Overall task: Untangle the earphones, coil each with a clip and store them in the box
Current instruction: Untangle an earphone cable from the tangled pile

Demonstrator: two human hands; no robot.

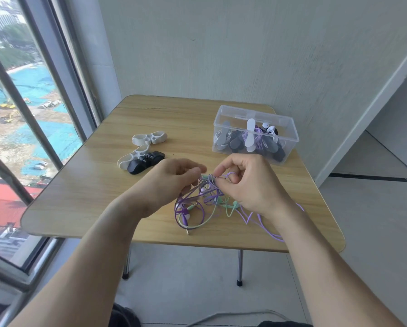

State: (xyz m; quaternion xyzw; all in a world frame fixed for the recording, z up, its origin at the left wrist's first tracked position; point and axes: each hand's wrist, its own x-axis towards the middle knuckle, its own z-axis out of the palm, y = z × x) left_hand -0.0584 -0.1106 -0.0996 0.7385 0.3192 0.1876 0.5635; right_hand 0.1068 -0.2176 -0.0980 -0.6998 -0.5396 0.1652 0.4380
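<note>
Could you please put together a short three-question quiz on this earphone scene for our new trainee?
1. True or false: both hands, left hand and right hand, pinch the tangled earphones.
2. Where does the clear box stand? A) the table's far right, B) the floor, C) the window sill.
3. How many loose clips lie on the table, and in what colours?

Key:
1. True; they meet at the knot's top.
2. A; it already holds coiled earphones.
3. Three: white clip, second white clip, black clip.
</note>
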